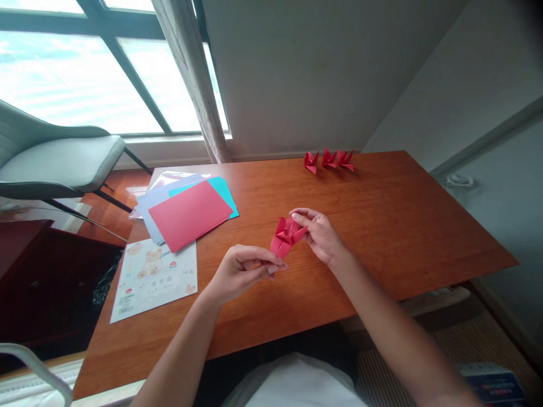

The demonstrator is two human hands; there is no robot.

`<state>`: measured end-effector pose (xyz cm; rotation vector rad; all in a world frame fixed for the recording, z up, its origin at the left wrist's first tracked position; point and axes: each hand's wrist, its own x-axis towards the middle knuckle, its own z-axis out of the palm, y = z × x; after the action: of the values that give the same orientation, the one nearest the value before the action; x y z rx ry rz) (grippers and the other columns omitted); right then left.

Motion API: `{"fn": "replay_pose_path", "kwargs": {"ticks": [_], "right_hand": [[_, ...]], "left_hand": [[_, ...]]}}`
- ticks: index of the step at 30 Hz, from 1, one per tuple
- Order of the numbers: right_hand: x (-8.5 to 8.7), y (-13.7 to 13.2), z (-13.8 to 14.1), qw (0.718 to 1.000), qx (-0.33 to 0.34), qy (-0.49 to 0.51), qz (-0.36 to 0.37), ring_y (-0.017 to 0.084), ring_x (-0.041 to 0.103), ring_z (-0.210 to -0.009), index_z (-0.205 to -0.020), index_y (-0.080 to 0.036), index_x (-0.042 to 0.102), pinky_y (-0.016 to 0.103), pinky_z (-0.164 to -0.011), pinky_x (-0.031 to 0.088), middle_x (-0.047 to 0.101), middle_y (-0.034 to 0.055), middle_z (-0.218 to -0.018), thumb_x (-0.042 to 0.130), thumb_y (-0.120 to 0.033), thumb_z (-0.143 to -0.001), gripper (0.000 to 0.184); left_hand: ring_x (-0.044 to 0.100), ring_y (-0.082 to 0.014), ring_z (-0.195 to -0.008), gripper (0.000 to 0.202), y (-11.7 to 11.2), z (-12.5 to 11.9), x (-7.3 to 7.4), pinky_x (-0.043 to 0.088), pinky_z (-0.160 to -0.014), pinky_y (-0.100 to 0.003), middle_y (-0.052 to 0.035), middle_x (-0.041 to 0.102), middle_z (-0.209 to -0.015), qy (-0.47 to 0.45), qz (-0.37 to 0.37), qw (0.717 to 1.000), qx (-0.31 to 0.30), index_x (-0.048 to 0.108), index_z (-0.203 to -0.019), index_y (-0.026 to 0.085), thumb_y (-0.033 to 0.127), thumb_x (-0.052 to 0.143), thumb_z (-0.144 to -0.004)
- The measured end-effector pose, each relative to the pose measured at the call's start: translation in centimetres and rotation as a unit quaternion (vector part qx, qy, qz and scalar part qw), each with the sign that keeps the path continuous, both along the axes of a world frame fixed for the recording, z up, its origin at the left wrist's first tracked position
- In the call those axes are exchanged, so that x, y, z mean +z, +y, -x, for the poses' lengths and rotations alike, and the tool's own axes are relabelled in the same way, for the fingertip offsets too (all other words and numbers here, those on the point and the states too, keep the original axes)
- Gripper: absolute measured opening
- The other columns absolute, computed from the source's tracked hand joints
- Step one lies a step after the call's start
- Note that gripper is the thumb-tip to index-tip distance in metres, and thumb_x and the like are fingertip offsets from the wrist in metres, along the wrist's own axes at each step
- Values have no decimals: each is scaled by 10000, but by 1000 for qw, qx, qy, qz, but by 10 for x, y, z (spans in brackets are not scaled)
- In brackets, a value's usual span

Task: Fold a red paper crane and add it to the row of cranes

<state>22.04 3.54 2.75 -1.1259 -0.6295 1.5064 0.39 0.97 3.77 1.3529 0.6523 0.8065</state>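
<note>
A red origami flower with several spread, pointed petals is held above the wooden table. My left hand pinches its lower petal between thumb and fingers. At its upper right, my right hand grips another petal the same way. Three folded red paper pieces, among them the middle one, stand in a row at the table's far edge. To the left lies a stack of coloured sheets, with red paper on top and turquoise paper showing beneath.
A white sheet with a printed bear lies at the table's left front. Pale purple sheets stick out under the stack. Beyond the left edge are a grey chair and a dark red cabinet. A wall borders the far side.
</note>
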Motion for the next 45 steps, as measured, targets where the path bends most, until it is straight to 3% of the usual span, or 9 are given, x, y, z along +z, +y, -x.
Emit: {"fn": "replay_pose_path", "kwargs": {"ticks": [5, 10, 13, 16, 19, 24, 31, 39, 45], "right_hand": [[5, -12, 5, 990, 120, -43, -53, 187, 684, -795, -819, -188, 769, 318, -796, 528, 753, 40, -809, 800, -341, -702, 195], [2, -31, 10, 949, 179, -240, -97, 141, 549, -619, -794, -193, 755, 265, -579, 375, 658, -1, -676, 737, -425, -816, 234], [3, -43, 11, 928, 207, -287, -115, 126, 460, -614, -721, -185, 710, 268, -574, 314, 577, -16, -658, 676, -439, -876, 300], [14, -52, 10, 927, 276, -237, -90, 129, 438, -643, -726, -177, 678, 273, -598, 313, 548, -15, -678, 655, -449, -892, 320], [30, -58, 9, 929, 311, -191, -64, 125, 414, -644, -709, -176, 656, 275, -599, 300, 524, -15, -672, 671, -456, -880, 329], [53, -61, 11, 946, 294, -130, -39, 107, 345, -574, -697, -185, 658, 274, -543, 244, 455, -31, -608, 685, -494, -872, 356], [54, -60, 21, 944, 296, -137, -45, 113, 395, -597, -688, -187, 671, 276, -582, 292, 520, -22, -628, 699, -495, -856, 352], [31, -67, 25, 944, 307, -118, -16, 107, 397, -590, -700, -175, 677, 269, -587, 298, 528, -27, -616, 711, -493, -845, 351], [19, -72, 27, 947, 303, -105, 8, 100, 373, -558, -700, -172, 678, 267, -557, 265, 496, -39, -577, 715, -521, -835, 375]], "left_hand": [[595, -125, -532, 174, 0, 0, 2, 519, -500, -251, -137, 804, -897, -44, -1, 996, 75, 831, -917, 177, 319, 778, -833], [496, -64, -452, 196, -1, 4, 15, 408, -416, -205, -108, 798, -1042, -25, -8, 984, 177, 818, -1045, 231, 296, 720, -887], [711, -196, -774, 266, 0, 9, 21, 563, -652, -270, -117, 781, -1116, -1, -20, 983, 185, 794, -1130, 211, 305, 694, -901], [687, -284, -1134, 305, 2, 13, 22, 557, -929, -351, -110, 747, -1221, 4, -45, 988, 150, 760, -1202, 201, 267, 636, -932], [668, -278, -1192, 350, 5, 14, 18, 529, -982, -346, -108, 709, -1305, 14, -76, 991, 110, 724, -1265, 209, 202, 584, -944], [684, -242, -1128, 403, 6, 12, 14, 536, -903, -293, -99, 703, -1317, 31, -99, 990, 97, 715, -1279, 224, 133, 594, -906], [445, -54, -498, 336, 6, 9, 9, 341, -447, -210, -123, 739, -1240, -35, 29, 988, 147, 741, -1225, 227, 236, 616, -913], [578, -75, -558, 260, 10, 4, 3, 246, -410, -157, -117, 807, -948, -102, 146, 962, 207, 802, -1014, 195, 303, 830, -779], [596, -69, -501, 423, 7, 0, 6, 366, -419, -156, -104, 810, -945, -65, 167, 956, 233, 749, -1156, 199, 336, 846, -767]]}}
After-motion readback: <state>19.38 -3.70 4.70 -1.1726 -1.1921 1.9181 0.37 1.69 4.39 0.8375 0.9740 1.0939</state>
